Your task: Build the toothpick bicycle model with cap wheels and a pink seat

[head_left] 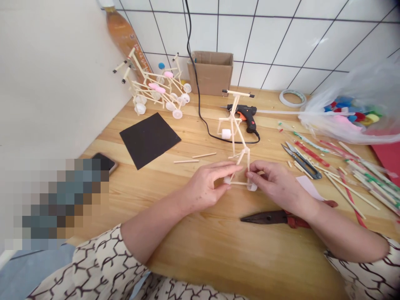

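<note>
Back left: You saw an orange plastic bottle [123, 33] leaning in the corner, and a tangle of stick vehicles [153, 85] with white cap wheels; you could count at least two, but the overlap hid the exact number.

Counter, left side: There was one black foam sheet [150, 139], one phone [104, 162] beside a pixelated patch, and two loose wooden sticks [194, 158] lying just apart.

Left hand: Your left hand [203, 185] was grasping the lower left of the stick frame [234, 125], near a white cap [227, 180].

Stick frame: It stood on the counter [218, 250] between your hands, its long axis upright and leaning slightly back, with a crossbar at the top and one white roller [226, 133] on its left side.

Right hand: Your right hand [275, 183] was pinching the frame's lower right, just above a second white cap [251, 186].

Behind the frame: You had one cardboard box [210, 73], one black glue gun [242, 116] with its cord [200, 104], and one tape roll [292, 98].

Counter, right side: One pair of thread snips [301, 162] lay among many striped straws [343, 183]. One pair of red-handled shears [265, 217] sat under your right forearm, and a plastic bag [346, 112] held colored caps.
</note>
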`<state>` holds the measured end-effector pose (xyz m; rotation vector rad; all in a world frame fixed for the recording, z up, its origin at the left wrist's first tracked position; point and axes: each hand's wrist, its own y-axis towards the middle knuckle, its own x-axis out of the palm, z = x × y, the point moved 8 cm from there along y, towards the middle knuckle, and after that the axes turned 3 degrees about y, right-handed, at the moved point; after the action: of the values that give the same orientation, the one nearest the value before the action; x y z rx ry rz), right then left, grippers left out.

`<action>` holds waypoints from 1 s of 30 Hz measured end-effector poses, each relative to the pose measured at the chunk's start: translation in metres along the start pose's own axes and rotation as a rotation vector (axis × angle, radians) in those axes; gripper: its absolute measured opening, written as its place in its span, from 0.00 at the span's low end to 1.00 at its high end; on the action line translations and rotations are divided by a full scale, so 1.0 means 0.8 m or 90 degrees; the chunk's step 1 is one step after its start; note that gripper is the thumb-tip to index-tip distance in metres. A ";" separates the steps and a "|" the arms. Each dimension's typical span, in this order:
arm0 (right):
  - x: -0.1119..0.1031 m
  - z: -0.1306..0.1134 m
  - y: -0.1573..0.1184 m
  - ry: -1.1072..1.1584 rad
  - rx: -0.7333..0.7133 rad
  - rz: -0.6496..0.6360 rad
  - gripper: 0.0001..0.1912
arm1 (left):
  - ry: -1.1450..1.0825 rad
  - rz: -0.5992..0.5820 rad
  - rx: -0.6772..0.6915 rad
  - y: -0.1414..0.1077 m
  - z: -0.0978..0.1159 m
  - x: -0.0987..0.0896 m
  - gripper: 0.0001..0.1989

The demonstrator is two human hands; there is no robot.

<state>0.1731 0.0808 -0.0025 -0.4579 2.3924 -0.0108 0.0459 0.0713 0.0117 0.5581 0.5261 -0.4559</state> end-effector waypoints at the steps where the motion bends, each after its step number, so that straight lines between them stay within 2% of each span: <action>1: 0.000 0.000 0.000 0.001 -0.001 0.001 0.12 | -0.002 0.000 -0.002 0.000 0.000 0.000 0.22; 30: -0.002 -0.003 -0.001 -0.007 -0.001 -0.002 0.11 | -0.002 -0.012 0.001 -0.001 -0.002 0.002 0.22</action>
<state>0.1728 0.0805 0.0004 -0.4624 2.3814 -0.0080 0.0463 0.0712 0.0094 0.5546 0.5284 -0.4755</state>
